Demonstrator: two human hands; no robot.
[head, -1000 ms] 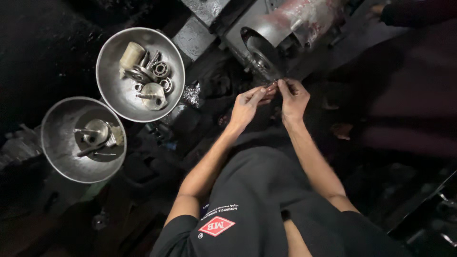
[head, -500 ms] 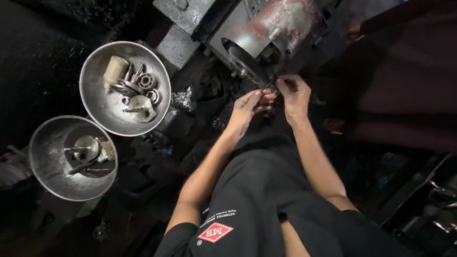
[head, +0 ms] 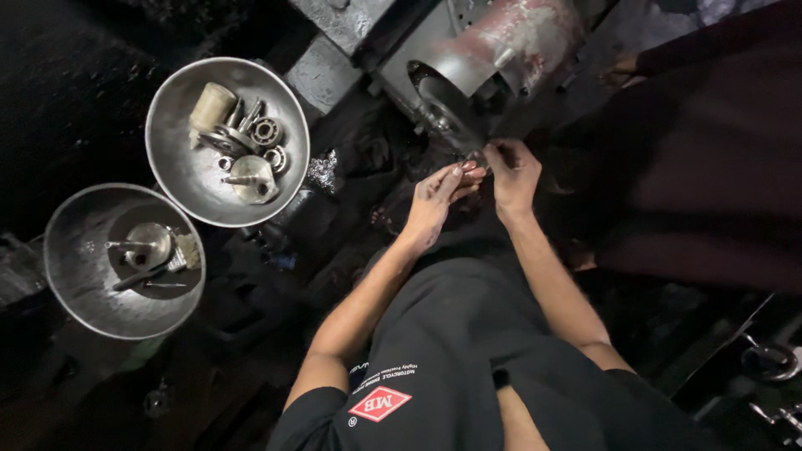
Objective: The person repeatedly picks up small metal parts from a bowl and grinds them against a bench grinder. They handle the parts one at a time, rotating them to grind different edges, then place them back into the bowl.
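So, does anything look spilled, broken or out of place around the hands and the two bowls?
Nothing stands out. Both hands, left and right, meet at the machine housing; both metal bowls sit upright, parts inside.

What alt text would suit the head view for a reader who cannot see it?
A person's left hand and right hand meet fingertip to fingertip at a grimy grey-and-red metal engine casing. Beside them sit two round steel bowls, one with bearings and parts, one with small tools.
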